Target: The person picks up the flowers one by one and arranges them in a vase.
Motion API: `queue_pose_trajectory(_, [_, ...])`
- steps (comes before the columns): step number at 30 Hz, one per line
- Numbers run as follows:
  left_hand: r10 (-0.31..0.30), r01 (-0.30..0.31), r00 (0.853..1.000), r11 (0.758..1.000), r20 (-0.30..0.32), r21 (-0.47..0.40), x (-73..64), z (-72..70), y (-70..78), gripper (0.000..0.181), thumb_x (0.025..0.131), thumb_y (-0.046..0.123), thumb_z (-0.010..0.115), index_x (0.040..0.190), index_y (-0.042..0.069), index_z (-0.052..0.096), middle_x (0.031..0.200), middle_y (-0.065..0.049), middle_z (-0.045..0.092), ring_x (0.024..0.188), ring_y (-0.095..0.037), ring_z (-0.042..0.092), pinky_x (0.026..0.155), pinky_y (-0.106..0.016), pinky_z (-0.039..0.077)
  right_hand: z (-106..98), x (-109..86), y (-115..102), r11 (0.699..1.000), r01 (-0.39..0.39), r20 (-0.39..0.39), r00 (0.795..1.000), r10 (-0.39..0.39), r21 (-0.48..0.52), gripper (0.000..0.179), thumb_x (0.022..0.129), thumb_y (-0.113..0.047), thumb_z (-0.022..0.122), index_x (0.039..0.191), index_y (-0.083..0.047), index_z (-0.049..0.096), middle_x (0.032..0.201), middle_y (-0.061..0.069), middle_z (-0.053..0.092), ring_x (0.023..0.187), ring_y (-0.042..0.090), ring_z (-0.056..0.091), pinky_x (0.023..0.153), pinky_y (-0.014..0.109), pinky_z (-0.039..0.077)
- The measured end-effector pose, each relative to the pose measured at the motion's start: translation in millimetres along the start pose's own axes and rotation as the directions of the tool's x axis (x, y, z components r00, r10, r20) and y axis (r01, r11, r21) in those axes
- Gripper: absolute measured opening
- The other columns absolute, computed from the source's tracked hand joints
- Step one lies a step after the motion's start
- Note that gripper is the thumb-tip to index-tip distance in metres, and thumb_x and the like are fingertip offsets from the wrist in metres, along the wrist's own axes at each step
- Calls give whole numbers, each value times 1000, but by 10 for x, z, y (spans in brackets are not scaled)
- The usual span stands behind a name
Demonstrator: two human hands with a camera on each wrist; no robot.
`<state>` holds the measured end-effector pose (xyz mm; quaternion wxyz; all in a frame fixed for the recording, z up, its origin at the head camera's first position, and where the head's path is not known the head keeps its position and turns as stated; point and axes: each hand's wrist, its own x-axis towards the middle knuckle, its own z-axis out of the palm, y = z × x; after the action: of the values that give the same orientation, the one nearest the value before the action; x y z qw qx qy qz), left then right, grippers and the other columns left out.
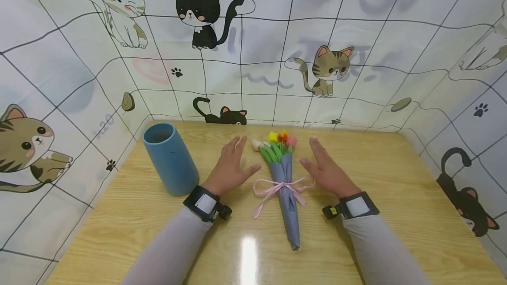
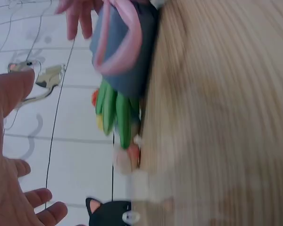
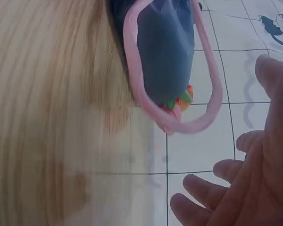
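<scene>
A bouquet of tulips (image 1: 289, 206) in blue-grey wrapping lies on the table, its blooms pointing to the back wall. White, yellow, orange and pink flower heads (image 1: 273, 137) show above green leaves (image 2: 109, 109). A pink ribbon (image 1: 283, 184) is tied in a bow around the wrapping. To the left of the bouquet is my left hand (image 1: 229, 169), fingers extended and holding nothing. My right hand (image 1: 329, 171) is on the other side, also with straight fingers, its thumb near the ribbon's right loop. Both palms face the bouquet, apart from it.
A tall blue vase (image 1: 174, 162) stands on the left of the wooden table (image 1: 380, 166), close to my left wrist. Behind the table and along its sides hangs a white gridded cloth (image 1: 261, 74) printed with cartoon cats.
</scene>
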<state>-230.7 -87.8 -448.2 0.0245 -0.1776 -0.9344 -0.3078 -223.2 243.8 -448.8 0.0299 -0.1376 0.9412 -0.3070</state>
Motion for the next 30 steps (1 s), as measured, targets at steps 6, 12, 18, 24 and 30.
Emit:
queue_pose_trajectory(6, [-74,75,997,979,16,-191,34,122,177,93,97,53,67,167,16,18,166,-17,26,150,-38,33,116,-59,43,45,1,-73,987,-21,37,999,15,160,81,109,-51,46,168,-25,-2,176,13,2,158,44,21,123,68,25])
queue_pose_trajectory(12, [-168,185,983,886,77,-424,103,256,335,83,99,43,69,162,8,28,155,-19,39,137,-34,48,106,-51,52,104,5,-179,931,-85,79,995,60,356,82,108,-41,54,169,-23,3,174,19,13,152,44,36,117,66,37])
queue_pose_trajectory(18, [-244,267,963,830,112,-489,154,376,353,75,96,43,72,152,5,42,146,-18,48,128,-33,55,100,-49,55,220,20,-226,845,-97,63,995,75,525,79,107,-34,59,167,-11,13,168,26,27,139,46,53,110,56,49])
queue_pose_trajectory(24, [-267,319,948,778,176,-541,155,487,344,66,94,42,75,144,7,49,142,-16,55,126,-33,59,104,-50,55,331,25,-249,822,-163,80,987,143,546,74,106,-34,61,165,-11,23,163,22,37,137,45,54,105,57,54])
queue_pose_trajectory(30, [-238,328,944,732,227,-597,142,585,378,68,93,35,78,146,8,46,147,-16,54,131,-32,60,105,-46,56,447,45,-261,814,-178,74,984,165,552,70,103,-29,67,162,-12,32,160,21,43,144,43,47,103,52,57])
